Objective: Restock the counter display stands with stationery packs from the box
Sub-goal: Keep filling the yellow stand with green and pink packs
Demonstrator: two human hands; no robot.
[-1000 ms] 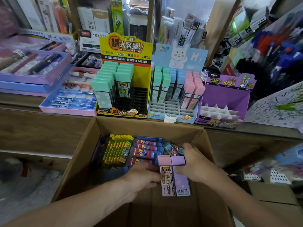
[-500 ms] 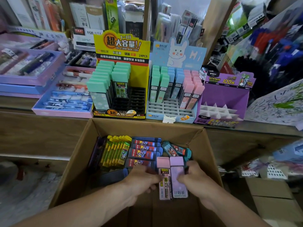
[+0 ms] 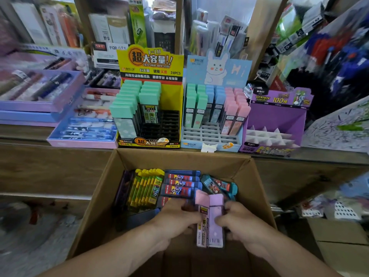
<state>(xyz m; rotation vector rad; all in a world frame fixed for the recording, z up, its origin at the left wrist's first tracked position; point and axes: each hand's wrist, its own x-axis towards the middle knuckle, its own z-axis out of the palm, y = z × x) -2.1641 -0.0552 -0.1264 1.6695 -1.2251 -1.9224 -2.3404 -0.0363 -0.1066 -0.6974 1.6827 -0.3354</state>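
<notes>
Head view, lower centre of the frame: left hand [image 3: 179, 218] has its grip curled round the pink pack [image 3: 202, 214] and right hand [image 3: 239, 222] round the lilac pack [image 3: 217, 224]. The packs are side by side and touching, over the open cardboard box [image 3: 95, 206] below the counter [image 3: 319, 156].

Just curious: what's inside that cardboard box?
In the cardboard box: yellow packs, dark blue packs, teal packs. The left hand grips a pink pack, the right hand a lilac pack. Anything beneath those and the hands is hidden.
</notes>
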